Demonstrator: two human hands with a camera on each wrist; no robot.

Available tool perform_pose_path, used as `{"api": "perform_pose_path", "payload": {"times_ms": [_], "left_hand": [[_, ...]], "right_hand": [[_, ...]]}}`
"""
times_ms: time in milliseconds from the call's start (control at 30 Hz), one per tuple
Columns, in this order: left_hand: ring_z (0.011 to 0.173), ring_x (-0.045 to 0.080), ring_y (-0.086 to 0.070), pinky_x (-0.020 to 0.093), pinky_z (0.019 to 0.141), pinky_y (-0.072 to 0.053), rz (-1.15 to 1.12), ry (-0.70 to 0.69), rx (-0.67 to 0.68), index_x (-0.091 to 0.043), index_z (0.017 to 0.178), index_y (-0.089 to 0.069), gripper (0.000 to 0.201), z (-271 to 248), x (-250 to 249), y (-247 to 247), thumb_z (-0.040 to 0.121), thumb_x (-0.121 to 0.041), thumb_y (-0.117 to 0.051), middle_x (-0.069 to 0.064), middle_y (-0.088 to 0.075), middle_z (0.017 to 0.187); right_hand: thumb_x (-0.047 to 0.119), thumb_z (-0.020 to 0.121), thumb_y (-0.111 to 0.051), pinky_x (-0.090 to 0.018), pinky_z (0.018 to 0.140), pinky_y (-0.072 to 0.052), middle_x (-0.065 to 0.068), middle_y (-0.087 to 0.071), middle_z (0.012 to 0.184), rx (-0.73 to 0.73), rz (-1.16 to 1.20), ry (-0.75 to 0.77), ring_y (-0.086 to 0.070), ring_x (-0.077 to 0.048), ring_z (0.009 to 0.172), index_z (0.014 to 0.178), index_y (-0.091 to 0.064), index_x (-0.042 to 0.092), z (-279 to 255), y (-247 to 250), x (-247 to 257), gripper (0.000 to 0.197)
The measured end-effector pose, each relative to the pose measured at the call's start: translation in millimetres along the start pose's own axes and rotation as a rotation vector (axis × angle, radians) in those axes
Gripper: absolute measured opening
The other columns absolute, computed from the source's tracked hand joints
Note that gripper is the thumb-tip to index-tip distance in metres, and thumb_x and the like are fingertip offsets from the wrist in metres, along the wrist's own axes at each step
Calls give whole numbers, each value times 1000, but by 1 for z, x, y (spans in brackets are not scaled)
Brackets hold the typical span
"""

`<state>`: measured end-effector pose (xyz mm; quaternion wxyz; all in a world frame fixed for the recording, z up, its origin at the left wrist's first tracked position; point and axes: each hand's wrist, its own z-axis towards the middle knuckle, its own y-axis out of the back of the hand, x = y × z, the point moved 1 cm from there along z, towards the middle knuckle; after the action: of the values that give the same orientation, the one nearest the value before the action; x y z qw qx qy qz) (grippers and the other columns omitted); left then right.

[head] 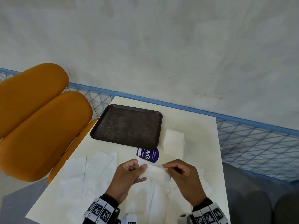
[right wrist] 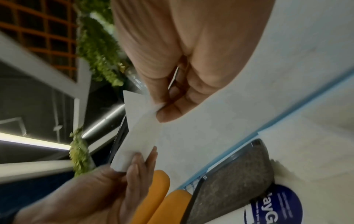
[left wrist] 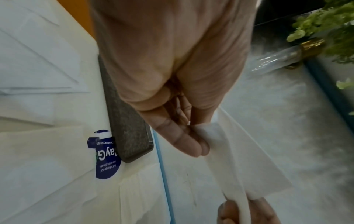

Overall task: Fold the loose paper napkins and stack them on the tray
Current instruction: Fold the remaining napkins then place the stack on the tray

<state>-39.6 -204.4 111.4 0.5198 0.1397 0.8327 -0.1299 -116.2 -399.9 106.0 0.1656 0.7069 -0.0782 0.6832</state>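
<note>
A: Head view. Seen from above: a pale table with a dark tray at the far left, nothing lying on it. Just right of the tray, a small stack of folded napkins resting on the table. Between tray and hands, a round blue sticker, partly covered.

B: And the hands?

A: Held above the near half of the table: left hand and right hand, each pinching one end of a napkin stretched between them. Beneath and to the left, loose napkins spread flat. At the far left, orange chair backs; beyond the table, a blue mesh rail.

B: Left wrist view?

A: Left hand with fingers curled, gripping the napkin at its left end; right fingertips clamped on the other end at the bottom edge. Left of the hand, the tray edge-on, with the sticker beside it.

B: Right wrist view?

A: Right hand closed, thumb and fingers nipping the napkin; left hand holding the opposite end. Tray and sticker at the lower right, chair backs at the bottom.
</note>
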Motion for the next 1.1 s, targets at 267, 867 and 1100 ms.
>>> {"api": "perform_pose_path", "payload": {"times_ms": [267,867,1100], "left_hand": [[82,24,-73,33,72,-60,10,194,-209,-20,105,-73,12,15,44,35,98,-19,-63,2,-78,97],[95,31,-74,18,76,-56,366,444,-176,5,116,-66,22,4,179,147,98,6,-53,22,-76,96],[76,13,-76,12,67,-54,357,301,-320,-6,94,-74,14,0,176,123,88,5,-70,12,-77,75]], "right_hand": [[1,90,-69,-33,60,-58,-11,-65,75,-318,183,-342,-58,-17,64,98,-69,2,82,43,-67,7],[25,83,-71,-43,83,-57,0,-71,59,-348,-272,-493,-67,-23,66,90,-71,25,199,75,-162,7],[24,86,-63,-42,98,-52,-1,-76,100,-341,-352,-406,-72,-28,94,112,-69,23,197,83,-168,27]]}}
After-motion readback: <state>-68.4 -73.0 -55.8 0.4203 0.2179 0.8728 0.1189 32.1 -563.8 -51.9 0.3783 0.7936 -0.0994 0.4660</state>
